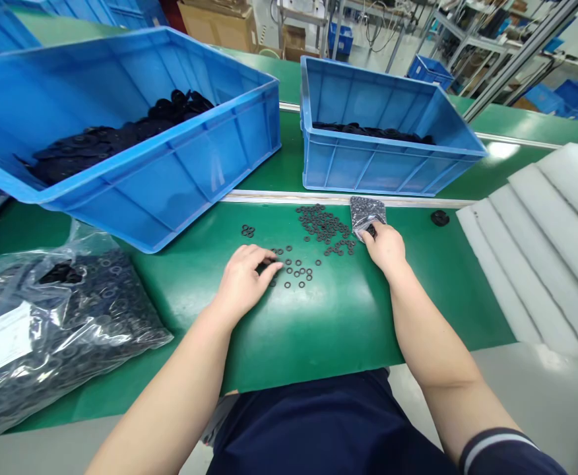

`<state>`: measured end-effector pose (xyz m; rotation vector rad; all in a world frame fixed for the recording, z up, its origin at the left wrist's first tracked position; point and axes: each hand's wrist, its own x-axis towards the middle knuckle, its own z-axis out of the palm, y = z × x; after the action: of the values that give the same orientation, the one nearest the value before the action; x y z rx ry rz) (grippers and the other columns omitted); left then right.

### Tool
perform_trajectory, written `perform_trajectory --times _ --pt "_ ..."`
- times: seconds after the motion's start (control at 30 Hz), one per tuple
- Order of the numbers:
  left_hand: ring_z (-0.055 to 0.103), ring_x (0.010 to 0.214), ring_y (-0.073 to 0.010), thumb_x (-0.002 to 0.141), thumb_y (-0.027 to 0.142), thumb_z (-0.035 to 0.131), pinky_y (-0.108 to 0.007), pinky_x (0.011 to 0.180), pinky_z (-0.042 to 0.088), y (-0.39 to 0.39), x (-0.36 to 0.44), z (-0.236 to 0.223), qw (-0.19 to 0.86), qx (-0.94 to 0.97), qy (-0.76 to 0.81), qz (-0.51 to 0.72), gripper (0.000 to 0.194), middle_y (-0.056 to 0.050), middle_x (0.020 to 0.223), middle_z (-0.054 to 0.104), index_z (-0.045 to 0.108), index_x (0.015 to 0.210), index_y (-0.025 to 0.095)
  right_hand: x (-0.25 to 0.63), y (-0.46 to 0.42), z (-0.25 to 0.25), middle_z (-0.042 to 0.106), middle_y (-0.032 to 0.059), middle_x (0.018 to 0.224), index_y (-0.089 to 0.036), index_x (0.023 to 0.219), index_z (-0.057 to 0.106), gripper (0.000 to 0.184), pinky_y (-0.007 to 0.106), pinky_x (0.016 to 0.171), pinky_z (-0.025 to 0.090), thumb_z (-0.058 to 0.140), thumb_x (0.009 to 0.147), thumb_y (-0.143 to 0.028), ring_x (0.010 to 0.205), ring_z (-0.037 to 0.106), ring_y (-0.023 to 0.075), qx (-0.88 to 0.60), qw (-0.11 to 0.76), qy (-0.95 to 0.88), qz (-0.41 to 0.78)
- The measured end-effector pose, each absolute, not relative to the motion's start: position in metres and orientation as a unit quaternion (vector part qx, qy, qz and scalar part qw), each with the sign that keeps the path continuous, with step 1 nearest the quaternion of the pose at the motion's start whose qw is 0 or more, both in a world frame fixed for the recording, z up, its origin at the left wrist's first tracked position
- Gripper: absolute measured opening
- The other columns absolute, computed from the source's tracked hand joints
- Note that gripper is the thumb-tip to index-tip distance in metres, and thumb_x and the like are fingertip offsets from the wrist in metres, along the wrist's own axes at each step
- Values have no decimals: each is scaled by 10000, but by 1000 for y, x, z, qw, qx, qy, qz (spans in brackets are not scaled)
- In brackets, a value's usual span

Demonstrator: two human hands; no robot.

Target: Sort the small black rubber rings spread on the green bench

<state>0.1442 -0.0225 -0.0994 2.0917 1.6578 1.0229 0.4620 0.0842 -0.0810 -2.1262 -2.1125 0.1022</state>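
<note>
Several small black rubber rings (324, 228) lie scattered on the green table (319, 316). My left hand (244, 280) rests palm down on the table with its fingers curled over a few rings; what the fingertips hold is hidden. My right hand (385, 247) pinches the near edge of a small clear bag of rings (367, 212). A loose group of rings (296, 270) lies between the two hands.
A big blue bin (180, 171) of black parts stands at the back left, a second blue bin (368, 158) at the back right. A large clear bag of rings (51, 316) lies at the left. White foam sheets (541, 251) lie at the right. One black part (439, 218) sits alone.
</note>
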Motion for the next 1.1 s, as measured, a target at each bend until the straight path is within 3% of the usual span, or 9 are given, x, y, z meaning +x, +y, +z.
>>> perform_trajectory --times 0.1,0.23,0.4,0.57,0.77,1.1 --pt "616 876 -219 880 325 674 -366 841 504 -17 135 -105 130 692 618 350 178 -43 886 677 707 1008 206 457 84 -77 697 160 1162 -182 1233 649 397 353 839 483 503 992 -461 1035 656 299 -718 49 -693 35" --pt "633 880 -220 864 310 673 -360 844 510 -14 132 -108 159 692 628 320 114 -40 866 680 723 903 216 456 83 -79 697 165 1168 -186 1263 636 385 367 831 491 474 1008 -424 1037 665 309 -725 49 -686 32" --pt "627 855 -214 884 278 601 -363 828 505 -17 135 -105 164 706 612 317 123 -39 840 679 699 852 210 459 83 -86 709 157 1157 -189 1240 637 339 382 829 498 497 998 -381 1025 672 311 -725 86 -682 44" --pt "634 889 -218 897 239 504 -373 847 509 -18 130 -105 176 718 600 307 206 -53 879 669 700 942 197 461 81 -84 708 160 1171 -171 1234 637 348 378 853 497 508 993 -387 1041 668 305 -725 95 -679 61" --pt "632 887 -216 860 302 597 -367 835 519 -18 129 -103 201 714 601 297 171 -51 893 660 694 955 196 469 78 -80 677 161 1271 -164 1283 636 409 368 929 480 577 964 -412 1141 635 295 -670 103 -728 100" --pt "607 779 -191 799 212 588 -344 765 516 -19 135 -104 168 676 647 309 39 -22 812 641 592 838 215 468 80 -82 718 122 1146 -193 1196 662 301 354 841 492 560 960 -350 1018 671 281 -692 99 -710 86"
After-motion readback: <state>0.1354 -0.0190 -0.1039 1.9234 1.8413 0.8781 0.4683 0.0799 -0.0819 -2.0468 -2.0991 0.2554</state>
